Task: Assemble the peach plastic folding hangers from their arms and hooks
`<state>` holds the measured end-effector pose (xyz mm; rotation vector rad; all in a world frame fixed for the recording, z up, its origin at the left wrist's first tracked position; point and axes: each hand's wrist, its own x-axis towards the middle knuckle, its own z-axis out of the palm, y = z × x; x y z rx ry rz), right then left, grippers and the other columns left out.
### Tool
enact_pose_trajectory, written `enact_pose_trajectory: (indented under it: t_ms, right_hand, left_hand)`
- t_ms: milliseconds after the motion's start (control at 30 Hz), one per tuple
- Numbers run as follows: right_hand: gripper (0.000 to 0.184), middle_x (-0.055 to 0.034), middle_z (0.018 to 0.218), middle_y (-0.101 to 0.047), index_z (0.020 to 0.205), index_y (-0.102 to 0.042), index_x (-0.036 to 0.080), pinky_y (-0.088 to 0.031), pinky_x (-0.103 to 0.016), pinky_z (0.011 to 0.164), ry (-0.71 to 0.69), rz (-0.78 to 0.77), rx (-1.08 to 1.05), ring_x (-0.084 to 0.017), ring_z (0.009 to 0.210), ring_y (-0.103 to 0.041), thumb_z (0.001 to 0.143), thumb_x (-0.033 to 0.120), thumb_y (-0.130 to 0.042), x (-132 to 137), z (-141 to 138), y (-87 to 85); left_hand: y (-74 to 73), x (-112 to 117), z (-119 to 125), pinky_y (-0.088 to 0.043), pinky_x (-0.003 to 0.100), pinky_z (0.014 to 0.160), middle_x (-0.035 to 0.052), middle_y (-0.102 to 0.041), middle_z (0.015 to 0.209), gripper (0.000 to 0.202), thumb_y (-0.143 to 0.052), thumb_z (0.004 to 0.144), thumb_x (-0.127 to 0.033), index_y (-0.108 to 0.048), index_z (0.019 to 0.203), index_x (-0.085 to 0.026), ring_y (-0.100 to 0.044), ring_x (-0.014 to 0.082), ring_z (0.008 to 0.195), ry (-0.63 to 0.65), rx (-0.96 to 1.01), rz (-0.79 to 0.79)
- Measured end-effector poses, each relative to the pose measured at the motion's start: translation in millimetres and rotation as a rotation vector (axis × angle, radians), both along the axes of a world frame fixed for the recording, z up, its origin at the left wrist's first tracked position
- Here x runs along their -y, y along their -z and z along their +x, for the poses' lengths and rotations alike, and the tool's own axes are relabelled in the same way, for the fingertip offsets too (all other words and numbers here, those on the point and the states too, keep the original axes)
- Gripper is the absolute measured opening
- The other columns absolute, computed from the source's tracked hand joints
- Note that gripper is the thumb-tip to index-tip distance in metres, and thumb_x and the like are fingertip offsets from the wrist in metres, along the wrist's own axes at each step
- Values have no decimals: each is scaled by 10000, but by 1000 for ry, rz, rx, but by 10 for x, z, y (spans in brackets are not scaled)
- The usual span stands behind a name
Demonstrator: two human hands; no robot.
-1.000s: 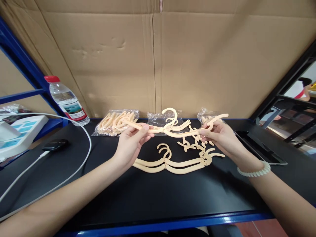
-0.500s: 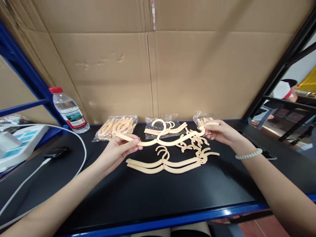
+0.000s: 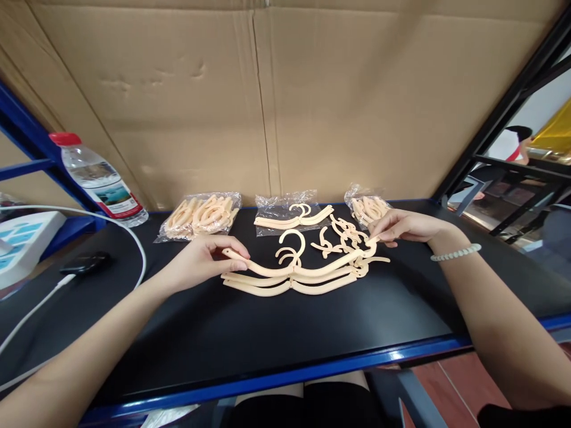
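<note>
A cream plastic hanger is held by both its ends just above a small stack of like hangers on the black tabletop. My left hand pinches the hanger's left tip with thumb and fingers. My right hand pinches its right tip; a pale bead bracelet circles that wrist. Loose small cream hook pieces lie between the stack and the bags behind it.
Three clear bags of cream parts stand along the back: a left bag, a middle bag and a right bag. A water bottle, a white cable and a black object lie at left. Cardboard walls the back.
Both hands have lowered the hanger from mid-air down onto the stack of hangers on the table. The camera view has tilted down a little.
</note>
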<state>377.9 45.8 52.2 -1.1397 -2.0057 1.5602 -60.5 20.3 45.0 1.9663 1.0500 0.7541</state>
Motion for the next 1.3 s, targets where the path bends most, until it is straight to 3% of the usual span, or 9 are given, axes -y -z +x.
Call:
enact_pose_trajectory:
  t_ms: [133, 333, 600, 867, 1000, 1133, 1300]
  right_hand:
    - [249, -4, 722, -629, 871, -754, 147, -415, -245, 559, -22, 35, 79, -95, 578, -488, 704, 332, -743, -1, 5, 14]
    - [257, 20, 660, -594, 758, -625, 169, -383, -255, 588, -134, 48, 285, -119, 620, -525, 731, 403, -728, 4, -7, 24]
    - [306, 9, 665, -611, 807, -673, 170, -382, -263, 589, -170, 77, 390, -118, 593, -507, 747, 467, -718, -36, -30, 66]
    - [337, -7, 652, -616, 890, -714, 140, -386, -273, 600, -144, 151, 447, -144, 624, -533, 744, 443, -721, -24, -59, 33]
    - [353, 29, 633, -522, 930, -699, 151, -348, -253, 548, -95, 314, 383, -114, 574, -460, 780, 471, -685, 102, -274, 3]
    - [552, 69, 616, -483, 1121, -642, 163, -337, -232, 513, -220, 320, 404, -101, 535, -442, 663, 424, -806, 310, -616, 36]
    - [373, 69, 589, -496, 974, -675, 167, -305, -233, 508, -186, 404, 659, -106, 534, -464, 632, 235, -807, 444, -812, 11]
  left_hand:
    - [13, -12, 0, -500, 182, 513, 36, -713, 686, 124, -775, 701, -299, -755, 773, -201, -643, 158, 598, 25, -86, 84]
    - [39, -25, 5, -507, 216, 607, 52, -723, 774, 140, -754, 733, -334, -743, 778, -202, -654, 185, 687, 74, -149, 147]
    - [83, -49, 19, -512, 245, 712, 65, -701, 859, 171, -701, 780, -378, -731, 785, -210, -633, 195, 787, 160, -278, 242]
    - [39, 1, 68, -510, 253, 707, 71, -706, 896, 182, -675, 803, -363, -738, 883, -212, -652, 203, 803, 229, -320, 235]
    - [80, 49, 107, -487, 305, 849, 84, -689, 1049, 325, -713, 773, -397, -703, 1051, -230, -636, 240, 959, 217, -361, 314]
    - [154, 126, 180, -402, 380, 982, 91, -641, 1186, 549, -783, 673, -490, -657, 1148, -247, -569, 291, 1102, 251, -440, 394]
    - [182, 215, 254, -361, 384, 989, 58, -634, 1099, 282, -715, 778, -391, -650, 998, -226, -558, 251, 1056, 269, -529, 448]
